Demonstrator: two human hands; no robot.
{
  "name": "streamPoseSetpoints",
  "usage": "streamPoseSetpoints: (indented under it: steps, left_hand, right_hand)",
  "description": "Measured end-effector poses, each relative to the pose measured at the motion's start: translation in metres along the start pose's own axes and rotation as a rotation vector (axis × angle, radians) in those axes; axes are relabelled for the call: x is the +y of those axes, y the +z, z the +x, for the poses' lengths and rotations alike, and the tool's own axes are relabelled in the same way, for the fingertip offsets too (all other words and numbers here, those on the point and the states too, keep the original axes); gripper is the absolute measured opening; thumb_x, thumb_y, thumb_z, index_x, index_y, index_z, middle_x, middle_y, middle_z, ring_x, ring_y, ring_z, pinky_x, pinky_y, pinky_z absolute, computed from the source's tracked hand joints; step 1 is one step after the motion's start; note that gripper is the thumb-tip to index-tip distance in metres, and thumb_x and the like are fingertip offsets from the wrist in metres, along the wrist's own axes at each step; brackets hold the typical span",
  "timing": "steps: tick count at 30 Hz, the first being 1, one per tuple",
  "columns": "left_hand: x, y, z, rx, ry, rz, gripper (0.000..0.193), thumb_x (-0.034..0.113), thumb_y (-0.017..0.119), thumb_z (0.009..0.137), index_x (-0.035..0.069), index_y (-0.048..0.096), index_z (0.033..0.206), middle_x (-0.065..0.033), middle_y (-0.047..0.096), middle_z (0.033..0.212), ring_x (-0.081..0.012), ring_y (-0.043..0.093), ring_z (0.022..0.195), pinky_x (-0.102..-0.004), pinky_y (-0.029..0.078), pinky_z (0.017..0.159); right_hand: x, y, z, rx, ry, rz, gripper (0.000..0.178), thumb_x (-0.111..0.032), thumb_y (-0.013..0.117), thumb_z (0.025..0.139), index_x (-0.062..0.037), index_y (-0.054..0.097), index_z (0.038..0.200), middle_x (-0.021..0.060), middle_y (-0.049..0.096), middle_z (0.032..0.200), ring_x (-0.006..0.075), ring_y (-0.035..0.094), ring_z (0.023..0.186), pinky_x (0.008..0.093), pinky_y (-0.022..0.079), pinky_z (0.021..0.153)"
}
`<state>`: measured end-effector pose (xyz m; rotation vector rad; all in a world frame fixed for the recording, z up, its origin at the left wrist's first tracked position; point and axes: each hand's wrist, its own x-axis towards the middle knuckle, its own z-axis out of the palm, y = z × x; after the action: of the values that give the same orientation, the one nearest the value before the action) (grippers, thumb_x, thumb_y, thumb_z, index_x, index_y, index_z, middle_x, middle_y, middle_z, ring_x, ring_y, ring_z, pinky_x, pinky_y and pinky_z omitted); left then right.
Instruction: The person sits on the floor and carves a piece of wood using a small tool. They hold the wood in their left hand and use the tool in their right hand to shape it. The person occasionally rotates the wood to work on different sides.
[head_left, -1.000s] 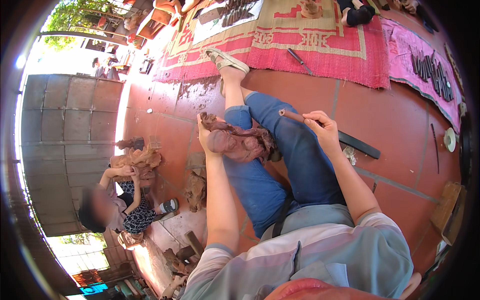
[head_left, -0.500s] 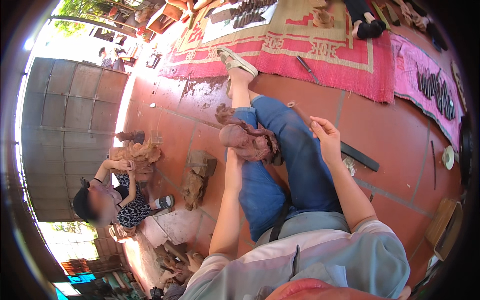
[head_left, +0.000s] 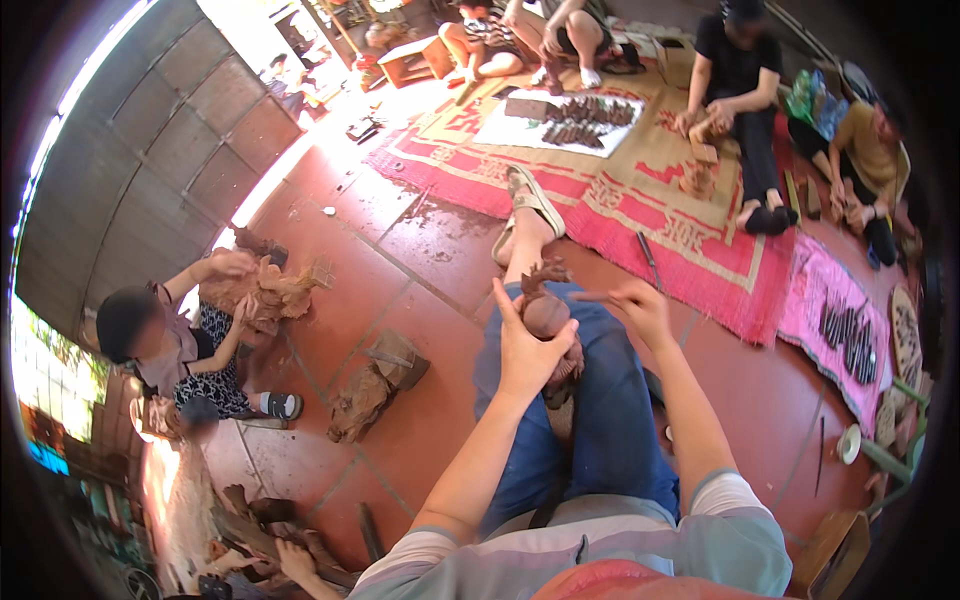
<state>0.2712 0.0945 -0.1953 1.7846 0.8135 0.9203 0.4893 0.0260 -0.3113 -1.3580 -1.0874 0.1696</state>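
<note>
Clerk: Principal item, and where?
Cataloguer: One brown carved figure, round-topped, with a gnarled end; centre of the frame, over the seated person's blue jeans. Long axis runs roughly up and down the frame, lower end leaning right.

Clerk: Held by?
Cataloguer: The left hand, the nearer one, touching. Its grip wraps the figure from the left, thumb across the front, below the rounded part.

Clerk: The other grip?
Cataloguer: The right hand, right of the figure, fingers closed narrowly on a thin brown stick. The stick points left, its tip just beside the rounded part, upper right. Whether they touch, I cannot tell.

Clerk: Obstructions?
Cataloguer: None visible between tip and figure; the left thumb covers some of the front.

Clerk: Surroundings?
Cataloguer: Rough wooden piece, left of centre, on the tiled floor. Dark-bladed tool on the red mat, upper right. Pink cloth bearing dark tools, right. Co-worker beside a larger carving, left.
</note>
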Motion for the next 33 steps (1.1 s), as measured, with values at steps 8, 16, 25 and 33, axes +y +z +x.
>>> streamPoseSetpoints:
  steps: [8,16,25,33]
  left_hand:
    - [-0.032,0.006,-0.005,-0.023,0.077,-0.022,0.102,0.017,0.078,0.066,-0.002,0.010,0.140,-0.0200,0.043,0.127,-0.0265,0.047,0.116,-0.0347,0.039,0.096]
    - [-0.033,-0.004,-0.002,-0.076,0.059,0.054,0.089,0.015,0.074,0.067,-0.003,0.022,0.136,-0.0183,0.049,0.122,-0.0243,0.050,0.114,-0.0330,0.040,0.096]
    - [-0.043,-0.010,0.008,-0.225,0.020,-0.057,0.084,0.011,0.074,0.065,-0.001,0.026,0.134,-0.0162,0.047,0.122,-0.0236,0.048,0.115,-0.0344,0.039,0.097]
    - [-0.044,-0.022,0.013,-0.301,-0.011,-0.086,0.083,0.012,0.074,0.065,-0.001,0.028,0.133,-0.0173,0.046,0.124,-0.0229,0.047,0.117,-0.0335,0.037,0.099]
  right_hand:
    - [-0.082,0.040,0.022,-0.054,0.232,0.457,0.006,0.004,0.066,0.076,0.0004,0.064,0.081,0.0023,0.057,0.086,0.0090,0.054,0.080,0.0217,0.043,0.071]
    - [-0.008,0.027,0.019,-0.220,0.294,0.298,0.007,0.004,0.066,0.076,-0.0006,0.063,0.080,0.0028,0.060,0.085,0.0094,0.055,0.080,0.0221,0.044,0.070]
    - [-0.060,0.030,0.009,-0.049,0.195,0.505,0.010,0.006,0.067,0.073,-0.0004,0.063,0.080,0.0039,0.057,0.087,0.0109,0.054,0.080,0.0219,0.043,0.069]
    - [-0.058,0.083,0.017,0.034,0.047,0.543,0.012,0.007,0.066,0.073,-0.0005,0.061,0.079,0.0041,0.055,0.088,0.0106,0.053,0.081,0.0226,0.043,0.069]
